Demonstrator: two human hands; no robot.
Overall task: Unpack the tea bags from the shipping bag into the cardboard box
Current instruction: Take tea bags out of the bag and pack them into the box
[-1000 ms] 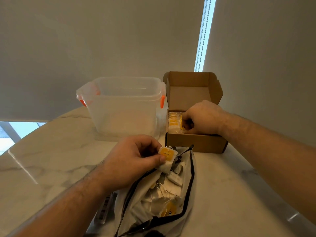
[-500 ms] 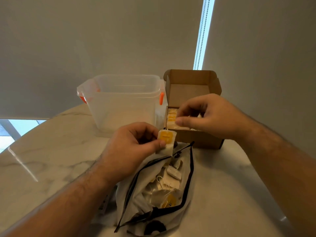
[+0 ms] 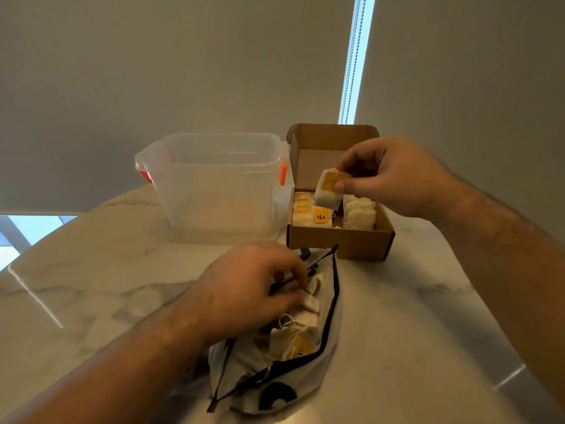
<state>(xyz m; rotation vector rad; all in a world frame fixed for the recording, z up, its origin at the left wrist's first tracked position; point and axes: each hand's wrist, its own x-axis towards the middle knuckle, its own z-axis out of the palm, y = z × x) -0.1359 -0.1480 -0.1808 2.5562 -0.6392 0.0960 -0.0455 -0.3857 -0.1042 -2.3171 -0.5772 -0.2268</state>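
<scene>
In the head view, the right hand (image 3: 394, 175) hangs over the open cardboard box (image 3: 339, 244), thumb and fingertips pinching one white tea bag (image 3: 327, 194) by its upper edge, so that the yellow tag lies against the paper just beside the thumb; any print on that tag is too blurred to read. The box stands on the marble bench (image 3: 412, 316) with its lid flap (image 3: 333, 139) upright at the back. Inside it, a row of packed tea bags (image 3: 301, 209) fills the left side, and the front one bears a yellow label (image 3: 320, 215) reading "TEA" (the only legible writing in sight), while a plain white stack (image 3: 360, 214) sits on the right. The shipping bag (image 3: 302, 384), white with a black-edged mouth, lies nearer the person, just in front of the box. The left hand (image 3: 244, 289) rests at that mouth with curled fingers among the loose tea bags (image 3: 290, 338); whether they grip one cannot be told. A black mark (image 3: 276, 396) on the bag is creased and unreadable. A clear plastic tub (image 3: 220, 191) with orange latches stands just left of the box.
</scene>
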